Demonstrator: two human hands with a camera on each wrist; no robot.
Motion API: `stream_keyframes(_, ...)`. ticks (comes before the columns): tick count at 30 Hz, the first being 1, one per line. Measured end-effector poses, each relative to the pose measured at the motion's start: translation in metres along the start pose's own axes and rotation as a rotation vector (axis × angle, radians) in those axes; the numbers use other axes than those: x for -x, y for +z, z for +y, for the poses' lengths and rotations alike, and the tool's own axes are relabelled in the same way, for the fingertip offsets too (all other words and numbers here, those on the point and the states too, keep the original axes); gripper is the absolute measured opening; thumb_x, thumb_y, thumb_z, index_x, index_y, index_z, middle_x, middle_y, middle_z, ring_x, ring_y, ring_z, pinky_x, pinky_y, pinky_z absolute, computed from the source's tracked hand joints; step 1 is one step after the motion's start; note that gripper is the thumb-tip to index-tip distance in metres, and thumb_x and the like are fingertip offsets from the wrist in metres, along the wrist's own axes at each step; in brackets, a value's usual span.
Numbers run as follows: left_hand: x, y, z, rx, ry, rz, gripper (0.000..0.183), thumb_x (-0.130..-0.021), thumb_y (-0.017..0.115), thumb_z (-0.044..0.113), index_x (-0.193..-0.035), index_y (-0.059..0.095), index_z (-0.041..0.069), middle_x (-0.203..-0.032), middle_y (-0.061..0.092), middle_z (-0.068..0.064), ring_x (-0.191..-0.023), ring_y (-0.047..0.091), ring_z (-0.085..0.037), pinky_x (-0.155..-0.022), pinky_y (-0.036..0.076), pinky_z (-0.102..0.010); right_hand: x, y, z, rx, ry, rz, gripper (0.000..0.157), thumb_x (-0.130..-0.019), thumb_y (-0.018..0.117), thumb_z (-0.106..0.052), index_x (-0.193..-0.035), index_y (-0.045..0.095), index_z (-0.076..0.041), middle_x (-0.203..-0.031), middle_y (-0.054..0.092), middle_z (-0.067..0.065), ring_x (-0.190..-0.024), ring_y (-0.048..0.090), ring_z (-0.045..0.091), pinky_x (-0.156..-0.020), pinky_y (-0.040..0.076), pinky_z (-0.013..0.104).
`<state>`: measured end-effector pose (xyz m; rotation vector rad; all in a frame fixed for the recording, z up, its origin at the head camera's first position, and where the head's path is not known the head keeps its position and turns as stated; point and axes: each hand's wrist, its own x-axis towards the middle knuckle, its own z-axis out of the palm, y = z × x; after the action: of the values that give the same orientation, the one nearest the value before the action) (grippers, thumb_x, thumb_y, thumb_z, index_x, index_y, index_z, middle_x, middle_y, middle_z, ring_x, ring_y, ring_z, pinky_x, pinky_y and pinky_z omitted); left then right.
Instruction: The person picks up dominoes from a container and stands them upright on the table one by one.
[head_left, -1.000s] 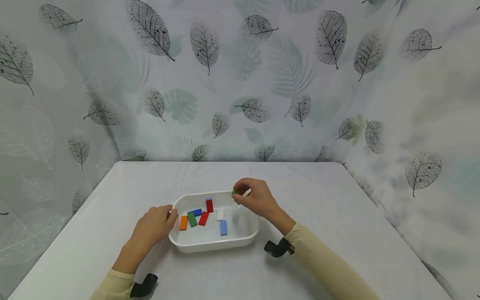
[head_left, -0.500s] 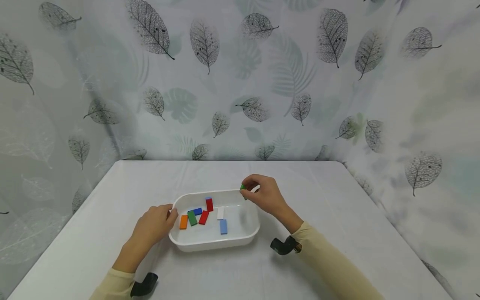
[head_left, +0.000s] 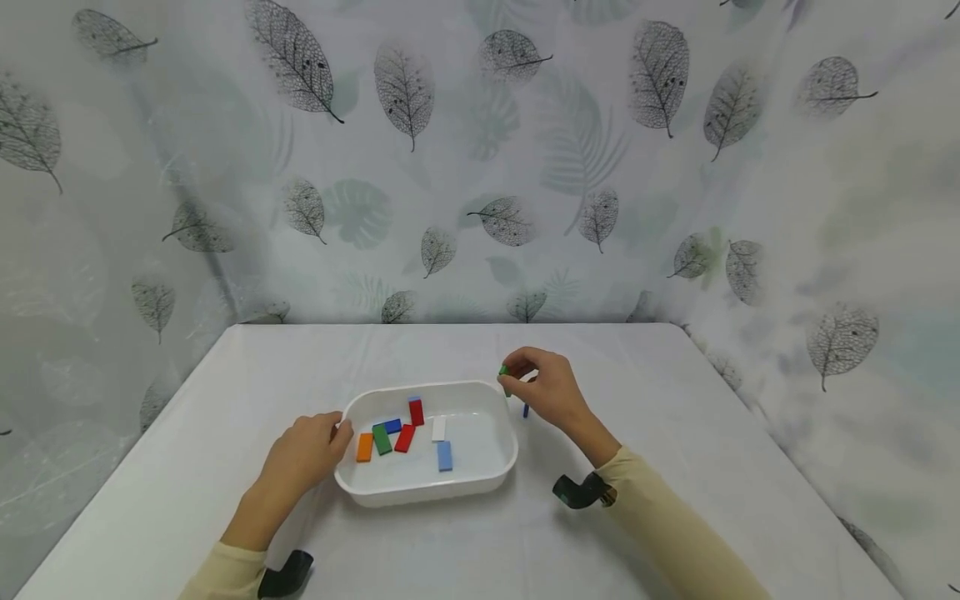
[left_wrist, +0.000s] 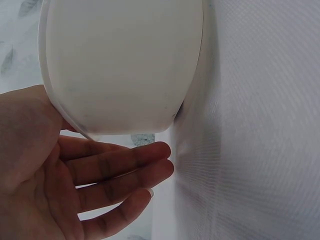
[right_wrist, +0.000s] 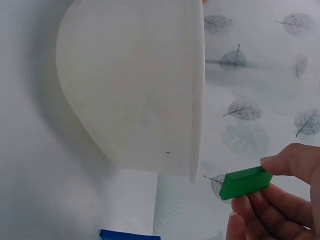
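My left hand (head_left: 306, 454) grips the left end of a white oval tray (head_left: 427, 500), its thumb at the rim; in the left wrist view the other fingers (left_wrist: 115, 170) stay outside the wall. My right hand (head_left: 551, 390) pinches a green rectangular block (right_wrist: 245, 182) between thumb and fingers, just beyond the tray's right end. Inside the tray lie an orange block (head_left: 364, 447), a dark green block (head_left: 382, 439), a blue block (head_left: 392, 426), two red blocks, one of them a tilted red block (head_left: 405, 438), a white block (head_left: 438, 429) and a light blue block (head_left: 445, 456).
On the white table (head_left: 637, 383), a dark blue block (right_wrist: 130, 235) stands right of the tray, partly hidden by my right hand in the head view. A leaf-patterned curtain (head_left: 465, 167) surrounds the back and sides.
My right hand has moved right with the green block, from over the tray's far right rim to outside it. The dark blue block on the table has come into view. The left hand stays put.
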<state>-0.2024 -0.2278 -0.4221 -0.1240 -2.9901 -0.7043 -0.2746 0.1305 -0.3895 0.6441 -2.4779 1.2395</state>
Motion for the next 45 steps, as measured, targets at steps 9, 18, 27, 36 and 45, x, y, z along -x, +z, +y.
stream_keyframes(9,0.001,-0.001,-0.001,-0.001,0.004,0.004,0.039,-0.103,0.055,0.021,-0.122,0.067,-0.011,-0.101,0.072,-0.021,-0.07,0.057,-0.024,-0.06,0.054,-0.039,0.005,-0.006,0.013,0.035,0.04,0.022,0.017,-0.089,0.082,-0.012,-0.103,0.074,-0.007,-0.093,0.073,0.001,-0.087,0.07,0.018,-0.077,0.058,0.038)
stream_keyframes(18,0.0,0.001,-0.002,-0.009,-0.003,0.0,0.04,-0.104,0.055,0.022,-0.124,0.066,-0.01,-0.102,0.072,-0.021,-0.071,0.057,-0.024,-0.065,0.057,-0.042,0.01,-0.012,0.026,0.032,0.042,0.033,0.017,-0.088,0.082,-0.011,-0.102,0.073,-0.007,-0.093,0.073,0.001,-0.087,0.07,0.018,-0.078,0.058,0.04)
stream_keyframes(27,0.002,0.002,-0.001,-0.01,-0.008,0.001,0.04,-0.104,0.055,0.022,-0.124,0.066,-0.01,-0.105,0.072,-0.022,-0.072,0.058,-0.024,-0.067,0.058,-0.043,0.016,-0.02,0.034,0.042,0.066,0.033,0.017,-0.088,0.082,-0.011,-0.101,0.073,-0.008,-0.092,0.074,0.0,-0.086,0.071,0.021,-0.077,0.058,0.043)
stream_keyframes(36,0.003,0.004,0.001,-0.004,0.001,0.007,0.039,-0.103,0.056,0.022,-0.122,0.067,-0.01,-0.087,0.069,-0.012,-0.068,0.055,-0.022,-0.06,0.054,-0.038,0.022,-0.02,0.046,0.05,0.098,0.016,0.017,-0.088,0.083,-0.01,-0.101,0.073,-0.009,-0.092,0.074,0.0,-0.086,0.071,0.021,-0.078,0.057,0.045)
stream_keyframes(45,0.003,0.002,0.0,-0.013,-0.015,0.0,0.041,-0.104,0.055,0.023,-0.126,0.066,-0.01,-0.108,0.071,-0.024,-0.074,0.06,-0.025,-0.072,0.06,-0.048,0.025,-0.017,0.056,0.042,0.109,0.01,0.018,-0.087,0.083,-0.01,-0.102,0.072,-0.007,-0.093,0.073,0.001,-0.087,0.071,0.022,-0.08,0.056,0.045)
